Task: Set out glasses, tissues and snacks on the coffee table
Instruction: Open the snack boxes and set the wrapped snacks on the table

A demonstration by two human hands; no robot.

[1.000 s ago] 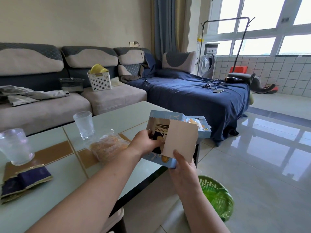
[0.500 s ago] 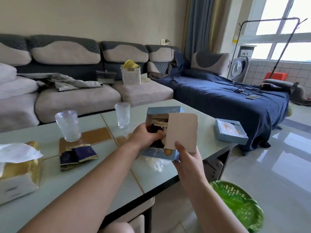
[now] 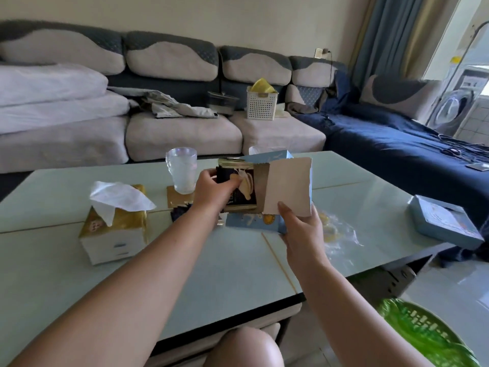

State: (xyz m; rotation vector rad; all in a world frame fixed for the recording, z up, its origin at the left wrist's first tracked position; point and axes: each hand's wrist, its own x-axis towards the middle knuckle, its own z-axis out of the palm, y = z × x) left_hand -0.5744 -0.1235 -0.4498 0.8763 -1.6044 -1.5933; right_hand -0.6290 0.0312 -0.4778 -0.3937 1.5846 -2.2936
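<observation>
Over the pale green coffee table (image 3: 217, 266) my right hand (image 3: 301, 231) holds an opened light blue snack box (image 3: 280, 189) by its lower corner, its brown flap folded out. My left hand (image 3: 214, 192) pinches a dark snack packet (image 3: 243, 189) that sticks partly out of the box. A clear ribbed glass (image 3: 181, 169) stands behind my left hand. Just the rim of a second glass (image 3: 262, 150) shows behind the box. A gold and white tissue box (image 3: 113, 229) with a tissue pulled up sits at the left. More dark packets (image 3: 180, 211) lie under my left wrist.
A second light blue box (image 3: 444, 222) lies at the table's right edge, with a clear plastic wrapper (image 3: 338, 234) beside my right hand. A green basket (image 3: 428, 332) sits on the floor at lower right. The sofa (image 3: 182, 131) behind holds a white basket (image 3: 262, 105) and clothes.
The view has swung left, bringing the tissue box fully into sight. My left hand has drawn a dark packet partly out of the blue box, which my right hand still holds.
</observation>
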